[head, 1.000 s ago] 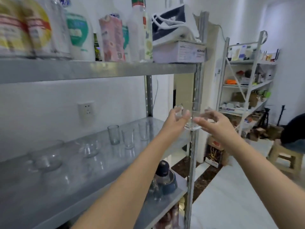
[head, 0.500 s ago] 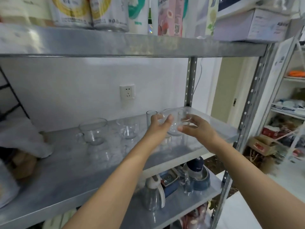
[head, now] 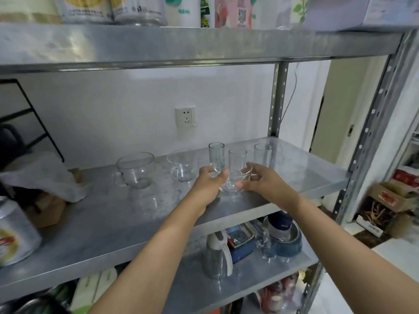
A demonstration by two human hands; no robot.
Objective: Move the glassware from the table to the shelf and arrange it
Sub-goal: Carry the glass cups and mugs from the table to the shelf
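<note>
A low, round clear glass cup (head: 230,189) is held between both hands, down at the surface of the metal middle shelf (head: 294,173); I cannot tell if it rests on it. My left hand (head: 209,185) grips its left side and my right hand (head: 260,181) its right side. Right behind it stand three tall clear glasses (head: 216,154) (head: 237,158) (head: 262,155) in a loose row. Further left on the same shelf are a small glass mug (head: 182,165) and a larger glass mug (head: 136,169).
A white cloth (head: 45,177) and a tin can (head: 15,236) sit at the shelf's left end. The upper shelf (head: 204,44) hangs close overhead with packages. A perforated steel post (head: 371,137) stands at the right front corner. The lower shelf holds a jug (head: 217,257) and a blue pot (head: 284,236).
Both hands have carried the glass cup from beside the right post into the shelf and lowered it in front of the tall glasses. My view has turned left, toward the shelf.
</note>
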